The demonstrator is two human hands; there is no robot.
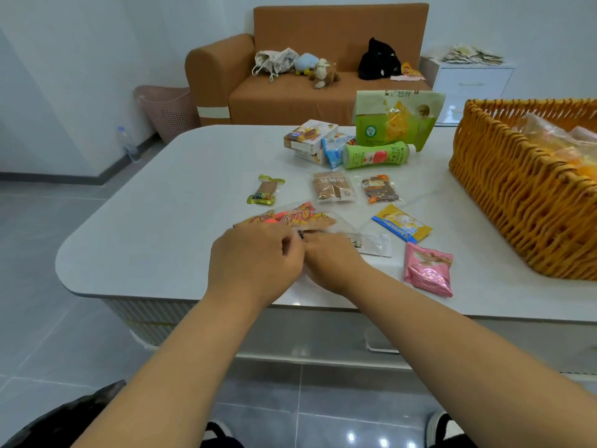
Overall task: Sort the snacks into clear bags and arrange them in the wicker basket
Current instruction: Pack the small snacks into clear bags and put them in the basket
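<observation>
Right now the left hand (255, 253) and right hand (332, 260) are meeting at the near edge of the surface (145, 202), fingers curling together and seemingly pinching the mouth of a clear bag (303, 221), though the exact grip is hiding behind the knuckles. The bag is lying flat with orange snacks inside, its long axis running left to right, its closed end pointing away towards the sofa (290, 92). Judging by the layout, the job is sitting roughly midway: the wicker basket (517, 195) at the right is already holding some filled bags, while a pink packet (428, 270), a yellow packet (402, 223), a green bottle (376, 155) and several others are lying loose, waiting
</observation>
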